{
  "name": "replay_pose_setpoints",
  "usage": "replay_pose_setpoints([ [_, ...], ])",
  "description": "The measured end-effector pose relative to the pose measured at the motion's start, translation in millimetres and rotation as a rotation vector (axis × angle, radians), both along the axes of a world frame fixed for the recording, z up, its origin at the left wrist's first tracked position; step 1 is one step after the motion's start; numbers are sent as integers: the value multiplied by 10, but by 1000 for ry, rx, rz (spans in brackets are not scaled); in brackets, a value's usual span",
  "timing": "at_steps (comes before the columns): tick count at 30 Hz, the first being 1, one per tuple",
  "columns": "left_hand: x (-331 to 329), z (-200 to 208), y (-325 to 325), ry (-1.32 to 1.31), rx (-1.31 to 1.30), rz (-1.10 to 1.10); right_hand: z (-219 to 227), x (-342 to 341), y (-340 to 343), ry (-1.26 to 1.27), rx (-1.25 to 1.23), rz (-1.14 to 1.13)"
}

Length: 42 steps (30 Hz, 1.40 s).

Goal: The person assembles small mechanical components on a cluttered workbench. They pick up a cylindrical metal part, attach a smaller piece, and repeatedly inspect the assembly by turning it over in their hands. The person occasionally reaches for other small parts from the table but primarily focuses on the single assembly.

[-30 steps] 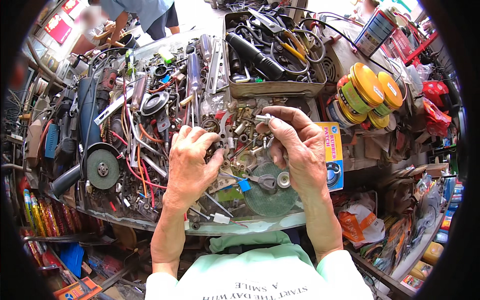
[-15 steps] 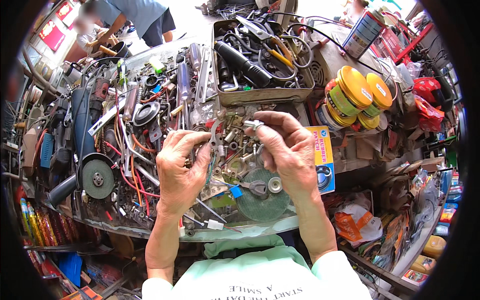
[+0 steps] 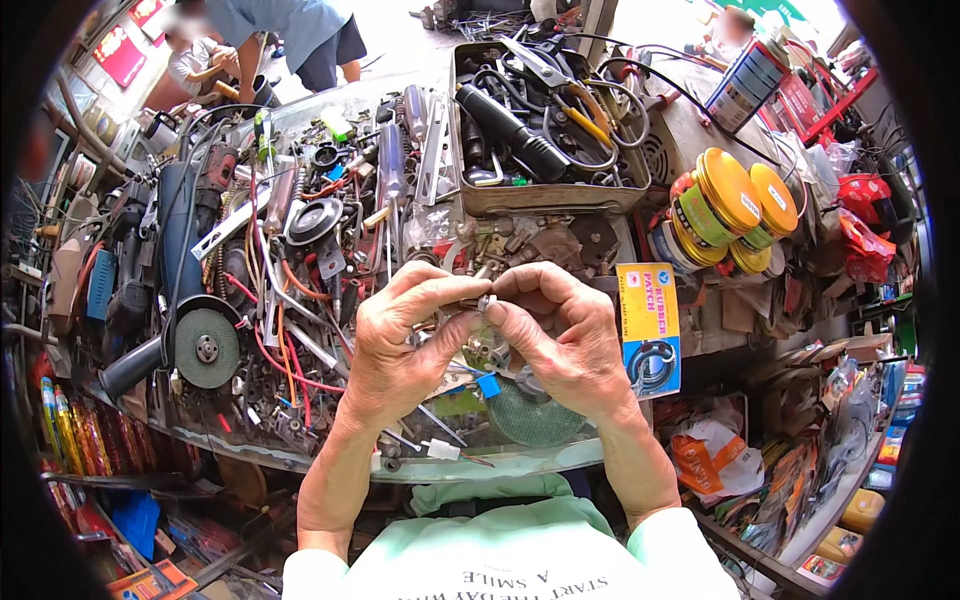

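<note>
My left hand (image 3: 405, 335) and my right hand (image 3: 568, 345) meet over the middle of the bench. Between their thumbs and fingertips they pinch a small silver metal fitting (image 3: 487, 302), partly covered by the fingers, so its exact kind is unclear. Beneath the hands lie loose metal hardware and a green abrasive disc (image 3: 540, 415), which my right hand partly hides. A blue connector (image 3: 488, 385) rests by the disc, and a white plug (image 3: 442, 450) lies on the near edge of the glass bench top (image 3: 530, 462).
An angle grinder (image 3: 180, 250) and screwdrivers (image 3: 391, 160) lie among wires at left. Behind my hands stands a metal box (image 3: 550, 200) of tools and cables. At right are a rubber patch box (image 3: 650, 330) and yellow-lidded tubs (image 3: 730, 190). People (image 3: 290, 40) are at the far left.
My right hand has brought the metal fitting down and left, while my left hand has moved right from above the loose parts. Both hands now pinch the fitting together. The view has shifted slightly.
</note>
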<state>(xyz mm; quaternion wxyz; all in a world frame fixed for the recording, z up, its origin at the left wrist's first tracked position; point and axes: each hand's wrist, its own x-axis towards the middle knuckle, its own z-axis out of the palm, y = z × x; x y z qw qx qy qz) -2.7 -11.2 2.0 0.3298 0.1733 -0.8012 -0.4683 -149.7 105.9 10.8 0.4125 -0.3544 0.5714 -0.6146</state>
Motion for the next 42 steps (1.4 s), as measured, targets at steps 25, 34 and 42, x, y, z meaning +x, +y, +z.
replay_pose_setpoints([
  [25, 51, 30, 55, 218, 741, -101, -129, 116, -45, 567, -283, 5],
  [34, 117, 69, -15, 175, 844, -157, -114, 138, -33, 552, -258, -17],
  [42, 115, 87, -35, -11, 924, -82, -118, 141, -33, 615, -328, -10],
])
